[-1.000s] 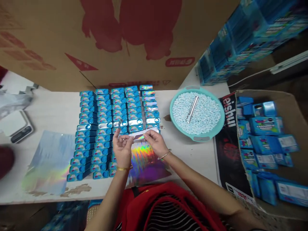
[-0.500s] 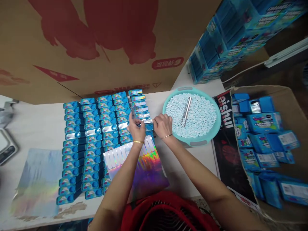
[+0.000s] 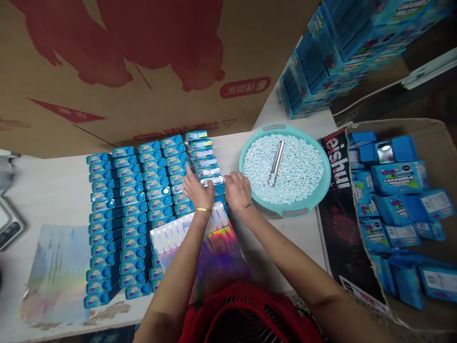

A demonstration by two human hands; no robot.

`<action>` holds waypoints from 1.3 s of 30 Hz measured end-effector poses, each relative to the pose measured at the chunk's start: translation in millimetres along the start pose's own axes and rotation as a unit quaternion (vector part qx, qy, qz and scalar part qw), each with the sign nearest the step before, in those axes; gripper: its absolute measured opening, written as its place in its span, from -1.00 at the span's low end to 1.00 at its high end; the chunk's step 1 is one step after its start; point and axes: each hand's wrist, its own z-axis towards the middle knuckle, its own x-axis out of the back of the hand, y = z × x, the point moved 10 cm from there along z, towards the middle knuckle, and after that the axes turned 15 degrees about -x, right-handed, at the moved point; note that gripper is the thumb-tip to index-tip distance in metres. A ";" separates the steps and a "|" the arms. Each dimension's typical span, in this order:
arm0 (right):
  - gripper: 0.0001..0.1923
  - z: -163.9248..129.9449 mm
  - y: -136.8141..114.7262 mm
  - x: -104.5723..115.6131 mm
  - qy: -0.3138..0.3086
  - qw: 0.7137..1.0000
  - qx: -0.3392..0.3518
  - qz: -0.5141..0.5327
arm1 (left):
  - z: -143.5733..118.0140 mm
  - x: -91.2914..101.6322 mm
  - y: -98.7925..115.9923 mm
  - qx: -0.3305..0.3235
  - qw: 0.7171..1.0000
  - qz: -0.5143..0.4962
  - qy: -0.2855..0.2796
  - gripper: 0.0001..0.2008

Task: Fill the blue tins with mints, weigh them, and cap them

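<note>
My left hand [image 3: 199, 191] leans over the right-hand column of blue tins, its thumb on a shiny silver sticker [image 3: 213, 181] lying across a tin's top. A slim dark tool [image 3: 190, 162] sticks out from its fingers; its kind is unclear. Curled in, my right hand [image 3: 238, 191] is at the right end of the same tin, fingertips close to the sticker's end. What they hold, if anything, is hidden. Below both hands a rainbow-foil sticker sheet [image 3: 217, 255] lies partly over the tins. Several columns of blue tins [image 3: 132, 190] stand to the left.
A turquoise basin [image 3: 326, 178] of pale blue candies, with a metal tube [image 3: 276, 163] on them, stands at right. Beyond are an open carton [image 3: 437, 143] of blue packs and stacked blue boxes [image 3: 314, 71]. A big cardboard box [image 3: 160, 105] walls the back. Another foil sheet [image 3: 57, 271] lies left.
My left hand has flattened, its thumb now pressing along the silver sticker. My right hand stays at the tin's end. The view has shifted slightly.
</note>
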 end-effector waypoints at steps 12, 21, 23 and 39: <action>-0.69 9.4 26.9 -41.1 -0.098 0.970 -0.077 0.208 | 1.5 12.3 -7.9 0.040 0.998 -0.034 0.019 -0.28; -0.47 -56.3 47.1 -32.9 -0.132 0.772 -0.200 0.589 | -30.0 48.6 16.5 0.009 0.943 -0.332 0.020 -0.85; -0.53 -58.6 46.2 -42.3 -0.160 0.736 -0.211 0.624 | -39.8 36.5 8.4 0.055 0.933 -0.355 0.010 -0.86; -0.73 -17.8 35.1 -16.1 0.049 0.971 -0.050 0.229 | -32.7 0.7 -0.2 -0.009 0.999 0.019 -0.042 -0.91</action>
